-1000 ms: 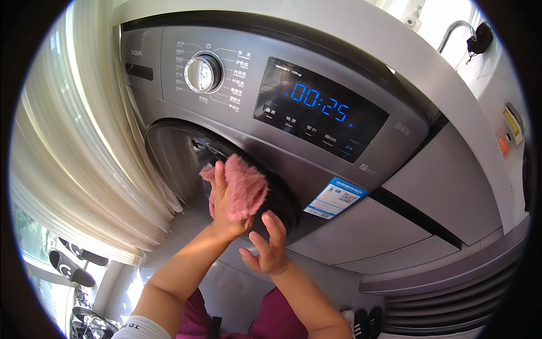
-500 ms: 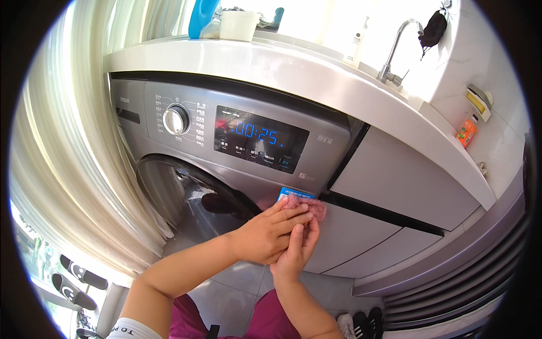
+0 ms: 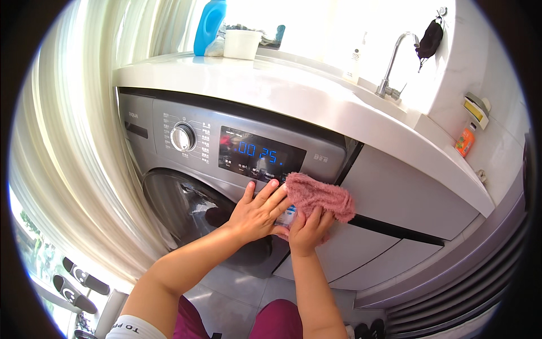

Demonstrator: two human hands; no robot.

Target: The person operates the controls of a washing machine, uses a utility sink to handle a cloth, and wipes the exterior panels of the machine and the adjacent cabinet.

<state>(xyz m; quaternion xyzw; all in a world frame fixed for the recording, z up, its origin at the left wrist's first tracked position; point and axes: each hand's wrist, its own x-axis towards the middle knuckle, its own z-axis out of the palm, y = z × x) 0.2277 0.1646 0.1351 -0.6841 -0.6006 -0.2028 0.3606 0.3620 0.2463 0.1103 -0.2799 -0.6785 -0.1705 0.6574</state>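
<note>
In my right hand (image 3: 309,229) is a fluffy pink cloth (image 3: 320,195), its fingers closed round the lower part while the rest spreads up against the washing machine's front. My left hand (image 3: 258,212) lies flat with fingers apart on the grey washing machine (image 3: 161,155), just below its lit display (image 3: 261,152). The left fingertips reach the cloth's left edge. Between the two hands shows part of a blue and white sticker (image 3: 287,216), the rest covered by fingers and cloth. The round dark door (image 3: 186,198) is closed, left of my hands; a silver dial (image 3: 182,137) sits above it.
Above the machine runs a white countertop (image 3: 271,79) carrying a blue jug (image 3: 210,28), a white tub (image 3: 241,44) and a pump bottle (image 3: 355,59). A faucet (image 3: 389,68) stands right. Grey cabinet fronts (image 3: 406,192) adjoin the machine; a pale curtain (image 3: 84,141) hangs left.
My hands, together over the cloth before, have parted. The left now lies spread on the panel; the right has lifted the cloth up and rightward, where more of it shows. The view has shifted slightly.
</note>
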